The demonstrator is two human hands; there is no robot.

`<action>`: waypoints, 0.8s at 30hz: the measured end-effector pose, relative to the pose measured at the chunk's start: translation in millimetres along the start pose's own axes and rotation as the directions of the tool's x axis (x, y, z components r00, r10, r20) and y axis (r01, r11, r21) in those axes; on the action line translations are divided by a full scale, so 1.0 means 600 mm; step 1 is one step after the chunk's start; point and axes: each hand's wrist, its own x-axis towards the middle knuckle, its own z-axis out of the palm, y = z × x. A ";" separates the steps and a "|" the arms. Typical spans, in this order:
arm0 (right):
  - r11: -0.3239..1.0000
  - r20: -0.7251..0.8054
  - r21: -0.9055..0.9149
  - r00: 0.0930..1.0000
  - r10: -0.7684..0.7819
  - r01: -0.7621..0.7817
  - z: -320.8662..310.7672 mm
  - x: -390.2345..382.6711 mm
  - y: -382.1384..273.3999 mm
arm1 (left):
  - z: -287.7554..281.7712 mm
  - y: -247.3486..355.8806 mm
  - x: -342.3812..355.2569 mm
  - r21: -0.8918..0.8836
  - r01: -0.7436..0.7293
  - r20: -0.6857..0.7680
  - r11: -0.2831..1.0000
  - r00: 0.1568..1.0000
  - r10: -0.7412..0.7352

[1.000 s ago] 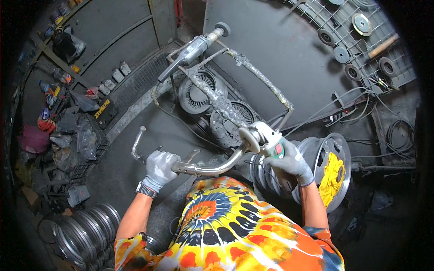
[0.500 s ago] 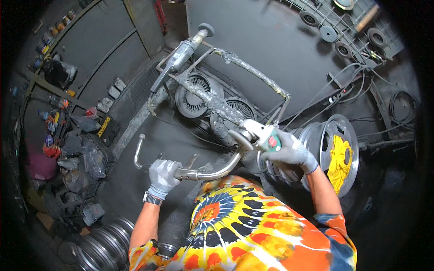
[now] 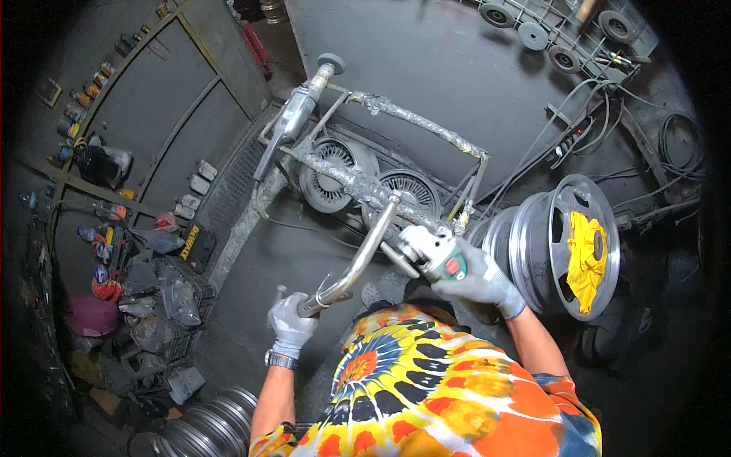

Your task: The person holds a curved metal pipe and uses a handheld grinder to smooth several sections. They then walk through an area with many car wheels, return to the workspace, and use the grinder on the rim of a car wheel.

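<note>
My left hand (image 3: pixel 294 321), in a grey glove, is closed round the lower end of a bent, shiny metal tube (image 3: pixel 360 260). The tube slants up and right, its far end in front of a wrapped frame. My right hand (image 3: pixel 481 280), also gloved, grips a white and green angle grinder (image 3: pixel 429 250) with a red switch. The grinder's wheel is seen nearly edge-on just right of the tube; whether the two touch I cannot tell.
The frame (image 3: pixel 415 120) carries a long grinding tool (image 3: pixel 293 116) above spoked wheels (image 3: pixel 326 186). Rims (image 3: pixel 520 247) with a yellow cloth (image 3: pixel 585 259) lie at the right, more rims (image 3: pixel 209 426) at lower left. Cluttered bags (image 3: pixel 179 297) fill the left. Cables (image 3: pixel 678 145) hang at the right.
The tube has swung from lying crosswise to slanting up and away from me. My left hand appears lower, and the grinder has tilted and shifted down. The whole view has also shifted.
</note>
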 end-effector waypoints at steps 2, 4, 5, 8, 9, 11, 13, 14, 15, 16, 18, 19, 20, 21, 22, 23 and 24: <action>0.999 0.038 -0.036 0.999 0.000 0.001 0.014 -0.004 -0.013 | 0.008 0.010 0.000 -0.087 0.097 0.022 0.991 0.995 -0.096; 0.999 0.007 0.024 0.999 -0.036 0.035 0.024 -0.002 -0.022 | 0.012 0.022 -0.003 -0.172 0.267 0.098 0.948 0.962 -0.253; 0.998 -0.009 0.052 0.999 -0.045 0.046 0.024 0.000 -0.025 | 0.013 0.027 -0.001 -0.246 0.263 0.095 0.933 0.964 -0.247; 0.987 -0.106 0.110 0.989 -0.101 0.113 0.016 0.007 -0.026 | 0.012 0.037 0.001 -0.295 0.282 0.120 0.913 0.959 -0.257; 0.993 -0.134 0.106 0.991 -0.028 0.042 0.013 0.012 -0.024 | 0.011 0.040 0.001 -0.309 0.280 0.128 0.909 0.959 -0.252; 0.994 -0.216 0.111 0.976 0.017 0.007 0.012 0.024 -0.019 | 0.007 0.042 0.002 -0.331 0.330 0.175 0.884 0.942 -0.286; 0.985 -0.244 0.171 0.970 0.011 0.032 0.020 0.035 -0.016 | 0.005 0.044 0.001 -0.348 0.351 0.199 0.870 0.934 -0.297; 0.984 -0.262 0.180 0.964 0.047 0.001 0.023 0.040 -0.016 | 0.005 0.045 0.001 -0.357 0.351 0.202 0.866 0.934 -0.295; 0.983 -0.278 0.182 0.960 0.026 0.026 0.028 0.038 -0.016 | 0.005 0.045 0.000 -0.366 0.351 0.205 0.862 0.934 -0.294; 0.979 -0.260 0.197 0.965 -0.005 0.058 0.034 0.036 -0.018 | 0.006 0.044 0.000 -0.365 0.343 0.206 0.865 0.936 -0.284; 0.976 -0.256 0.188 0.965 -0.062 0.112 0.045 0.029 -0.023 | 0.008 0.039 0.002 -0.385 0.379 0.239 0.841 0.921 -0.306; 0.977 -0.241 0.178 0.968 -0.070 0.115 0.054 0.030 -0.028 | 0.010 0.035 0.003 -0.385 0.397 0.253 0.834 0.914 -0.318; 0.976 -0.209 0.168 0.972 -0.103 0.140 0.061 0.030 -0.031 | 0.010 0.030 0.004 -0.377 0.396 0.254 0.838 0.914 -0.317; 0.975 -0.170 0.190 0.982 -0.080 0.112 0.067 0.026 -0.034 | 0.011 0.023 0.007 -0.374 0.421 0.272 0.827 0.902 -0.336; 0.977 -0.143 0.188 0.987 -0.077 0.103 0.072 0.022 -0.036 | 0.013 0.017 0.011 -0.368 0.427 0.276 0.826 0.898 -0.341; 0.986 -0.121 0.146 0.990 -0.068 0.085 0.080 0.026 -0.036 | 0.014 0.010 0.015 -0.334 0.461 0.296 0.822 0.880 -0.373; 0.982 -0.115 0.173 0.992 -0.058 0.077 0.083 0.024 -0.033 | 0.015 0.004 0.019 -0.376 0.415 0.261 0.828 0.905 -0.335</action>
